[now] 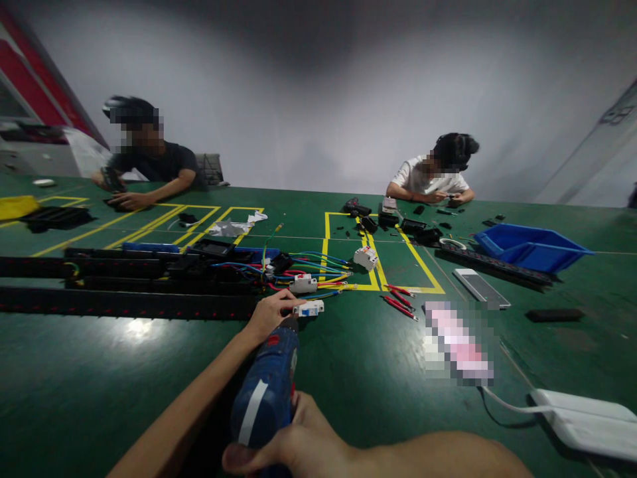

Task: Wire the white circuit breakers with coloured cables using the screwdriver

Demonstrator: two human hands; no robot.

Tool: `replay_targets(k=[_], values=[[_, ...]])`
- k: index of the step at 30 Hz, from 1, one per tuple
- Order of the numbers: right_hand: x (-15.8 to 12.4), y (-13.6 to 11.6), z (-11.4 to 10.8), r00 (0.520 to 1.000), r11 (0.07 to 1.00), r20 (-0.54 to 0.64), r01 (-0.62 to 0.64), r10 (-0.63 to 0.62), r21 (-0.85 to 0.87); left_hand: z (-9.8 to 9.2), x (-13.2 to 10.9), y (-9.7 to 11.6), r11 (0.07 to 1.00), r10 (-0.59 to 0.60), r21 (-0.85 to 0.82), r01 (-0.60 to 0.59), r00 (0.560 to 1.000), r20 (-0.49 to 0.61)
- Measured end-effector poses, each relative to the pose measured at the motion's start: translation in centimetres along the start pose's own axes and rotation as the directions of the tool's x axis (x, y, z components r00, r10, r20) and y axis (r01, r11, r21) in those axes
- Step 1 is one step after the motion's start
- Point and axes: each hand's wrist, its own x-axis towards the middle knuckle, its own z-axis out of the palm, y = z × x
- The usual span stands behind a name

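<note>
My right hand [303, 438] is wrapped round the grip of a blue cordless drill [266, 382] with a white strip on its back. The drill points away from me, its nose close to the left end of a small white circuit breaker [311, 309] with a blue part. My left hand [271, 312] is closed on that same end, thumb and fingers by the drill's tip; the exact contact is hidden. Just beyond lies another white circuit breaker [302, 284] among red, blue and green-yellow wires [328, 273]. Long black strips [149, 304] stretch left from my left hand.
Across the green table [358, 358] sit two co-workers. A third breaker [365, 257], red wires [399, 305], a white phone [480, 287], a blue bin [530, 245] and a white power bank [587, 421] lie to the right. Yellow tape marks the tabletop.
</note>
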Motion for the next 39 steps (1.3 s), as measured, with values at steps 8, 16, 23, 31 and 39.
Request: replay_targets(k=[8,16,23,31,39], values=[[0.3,0.4,0.0,1.0,1.0,-0.031,0.001,-0.001,0.002,0.0,0.0,0.0,1.0,-0.011,0.009,0.011,1.0,-0.007],[0.3,0.4,0.0,1.0,1.0,0.006,0.006,-0.006,-0.027,0.1,0.1,-0.2,1.0,0.008,0.007,-0.008,1.0,-0.019],[0.3,0.2,0.2,1.0,1.0,-0.022,0.008,-0.008,-0.02,0.2,0.1,-0.2,1.0,0.021,0.019,-0.02,0.999,-0.03],[0.4,0.1,0.1,0.999,1.0,-0.05,-0.002,0.001,-0.02,0.2,0.2,-0.4,1.0,0.022,0.014,-0.021,0.999,-0.024],[0.9,1.0,-0.2,0.998,1.0,-0.061,-0.002,0.002,0.003,0.1,0.1,0.0,1.0,0.017,0.004,-0.017,1.0,-0.024]])
